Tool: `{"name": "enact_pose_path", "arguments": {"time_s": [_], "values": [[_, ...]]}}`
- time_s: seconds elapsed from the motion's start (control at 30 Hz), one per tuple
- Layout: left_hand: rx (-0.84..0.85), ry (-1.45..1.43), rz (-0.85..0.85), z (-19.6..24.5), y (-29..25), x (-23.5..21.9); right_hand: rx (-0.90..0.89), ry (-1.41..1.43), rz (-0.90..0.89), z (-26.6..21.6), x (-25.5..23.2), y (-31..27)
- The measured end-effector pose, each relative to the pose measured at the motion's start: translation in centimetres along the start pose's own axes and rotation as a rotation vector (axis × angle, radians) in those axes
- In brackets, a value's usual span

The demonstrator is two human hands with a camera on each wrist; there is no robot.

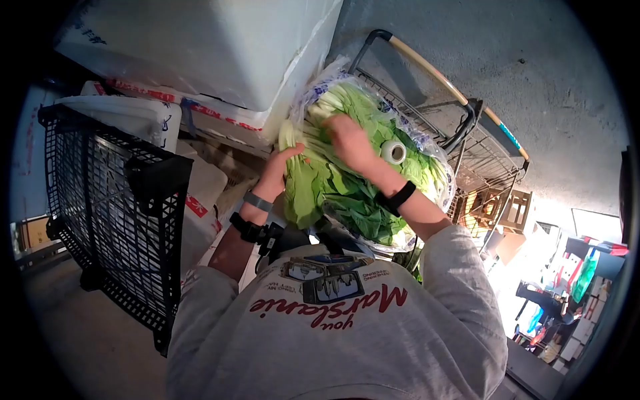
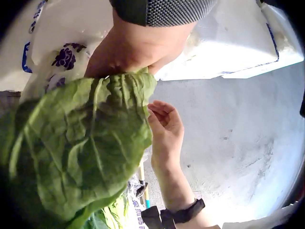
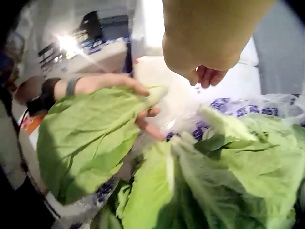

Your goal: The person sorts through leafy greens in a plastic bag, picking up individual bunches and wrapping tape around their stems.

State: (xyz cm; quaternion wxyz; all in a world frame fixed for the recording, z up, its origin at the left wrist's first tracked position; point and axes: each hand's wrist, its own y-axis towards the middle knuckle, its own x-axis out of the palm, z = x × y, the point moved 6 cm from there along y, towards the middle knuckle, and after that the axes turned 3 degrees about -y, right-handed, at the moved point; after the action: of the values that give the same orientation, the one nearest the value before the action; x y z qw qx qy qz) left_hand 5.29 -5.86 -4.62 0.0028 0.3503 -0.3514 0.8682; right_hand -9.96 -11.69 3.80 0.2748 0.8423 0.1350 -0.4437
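Note:
My left hand (image 1: 272, 172) grips a leafy green vegetable (image 3: 90, 138) by its pale stalk end, with thumb and fingers on either side of the stalk. The broad leaves hang down from that hand and cover much of the left wrist view. Over the pile, my right hand (image 1: 348, 141) is raised with loosely bent fingers, and nothing shows in it. Below both hands lies a heap of leafy greens (image 1: 380, 213) in a clear plastic bag (image 3: 274, 102) with purple print. A white roll with a hollow core (image 1: 395, 153) sits on the leaves.
White foam boxes (image 1: 200, 47) stand stacked in front at the left. A black plastic crate (image 1: 113, 180) is tilted up at my left side. A wire cart (image 1: 490, 160) with a tan handle stands to the right, with a wooden crate (image 1: 517, 210) beyond it.

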Motion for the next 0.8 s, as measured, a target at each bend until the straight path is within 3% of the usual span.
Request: {"name": "enact_pose_path", "arguments": {"time_s": [0.07, 0.13, 0.17, 0.2, 0.33, 0.53, 0.6, 0.8], "values": [[0.04, 0.047, -0.001, 0.2, -0.2, 0.4, 0.202, 0.06, -0.388, -0.7, 4.1, -1.2], [0.076, 0.102, 0.001, 0.0, -0.1, 0.1, 0.167, -0.036, -0.314, -0.6, 7.4, -1.8], [0.182, 0.183, 0.03, 0.1, 0.5, -0.4, 0.13, -0.136, -0.238, -0.7, 8.3, -1.9], [0.29, 0.264, 0.06, 0.7, 0.3, -0.3, 0.085, -0.268, -0.279, -1.3, 8.6, -1.7], [0.2, 0.256, 0.043, 0.3, -0.5, -1.0, 0.122, -0.275, -0.354, -1.3, 9.0, -1.1], [0.274, 0.397, 0.037, -0.3, -0.8, -2.0, 0.215, -0.117, -0.351, 0.4, 7.7, -0.6], [0.302, 0.364, 0.063, -0.2, -1.5, -1.9, 0.418, 0.153, -0.456, 1.1, 8.1, -1.0], [0.317, 0.221, 0.092, 0.6, -2.8, -1.9, 0.343, 0.251, -0.295, 1.5, 2.3, -1.8]]}}
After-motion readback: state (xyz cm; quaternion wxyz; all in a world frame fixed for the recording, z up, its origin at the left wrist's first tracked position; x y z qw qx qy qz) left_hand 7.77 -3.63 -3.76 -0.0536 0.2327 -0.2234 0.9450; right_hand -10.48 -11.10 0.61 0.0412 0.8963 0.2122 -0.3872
